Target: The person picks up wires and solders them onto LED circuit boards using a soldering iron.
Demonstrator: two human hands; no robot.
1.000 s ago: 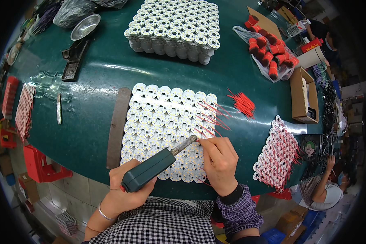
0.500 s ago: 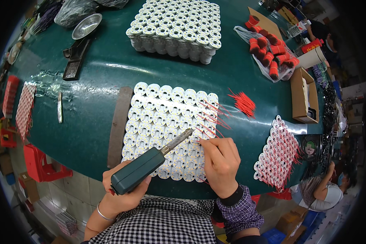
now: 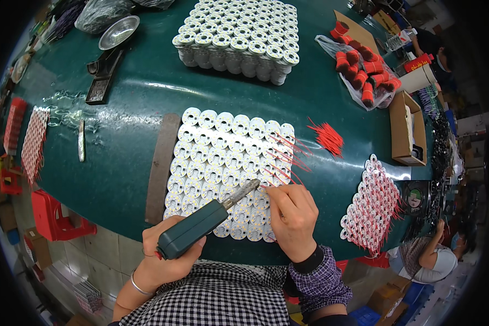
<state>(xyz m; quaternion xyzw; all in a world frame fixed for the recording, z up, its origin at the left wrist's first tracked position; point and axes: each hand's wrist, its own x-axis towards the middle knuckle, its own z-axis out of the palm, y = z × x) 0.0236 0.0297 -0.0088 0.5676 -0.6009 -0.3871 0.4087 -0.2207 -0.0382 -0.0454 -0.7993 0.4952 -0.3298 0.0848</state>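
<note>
My left hand (image 3: 168,267) grips the dark green handle of a soldering iron (image 3: 194,229). Its thick, dull tip points up and right, over the right part of a sheet of round white LED boards (image 3: 217,157). Beside that tip, my right hand (image 3: 296,225) has thumb and forefinger pinched on a thin red wire (image 3: 266,187) at one of the boards. Whether tip and wire touch, I cannot tell. Several other red wires (image 3: 290,157) stick out to the right from the boards higher up in the right-hand columns.
A brown metal bar (image 3: 162,168) lies along the sheet's left edge. Loose red wires (image 3: 327,139) lie right of it, near a wired board sheet (image 3: 370,209). Stacked boards (image 3: 236,49), bagged red wire bundles (image 3: 364,70) and a cardboard box (image 3: 407,130) stand farther off. Another person (image 3: 432,258) sits at right.
The soldering iron and my left hand have shifted slightly right, the tip a little lower. My right hand still pinches the wire at nearly the same place. The whole view has shifted slightly.
</note>
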